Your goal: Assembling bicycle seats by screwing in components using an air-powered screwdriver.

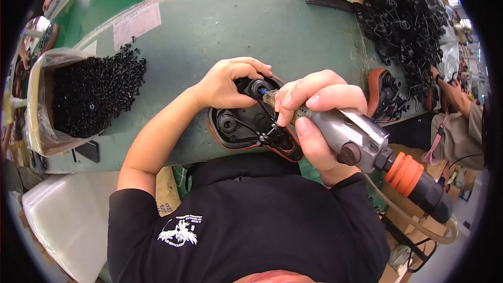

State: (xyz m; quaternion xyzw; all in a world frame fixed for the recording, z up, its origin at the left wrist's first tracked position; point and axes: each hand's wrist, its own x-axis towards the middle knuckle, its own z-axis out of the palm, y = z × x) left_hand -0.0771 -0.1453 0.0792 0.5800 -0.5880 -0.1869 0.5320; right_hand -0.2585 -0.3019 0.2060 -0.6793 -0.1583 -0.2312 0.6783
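My right hand (pixel 319 105) is wrapped round a silver pneumatic screwdriver (pixel 361 139) with an orange ring and a black end. Its tip, with a bit of blue showing, meets a round black boss on an upturned housing (pixel 241 135), black inside with an orange-red rim. My left hand (pixel 222 81) grips the far left side of that housing, thumb and fingers closed about the boss. The housing lies on the green bench near my body. Black cords or levers run across its inside. The exact point where the bit seats is partly hidden by fingers.
An open, plastic-lined box (pixel 36 102) spills small black screws (pixel 99 91) at left, beside a dark phone-like object (pixel 87 151). Bent black parts (pixel 403 15) are heaped at far right, above a second orange-rimmed housing (pixel 385 94). An air hose (pixel 414 225) trails right. A co-worker's arm (pixel 453 94) reaches in.
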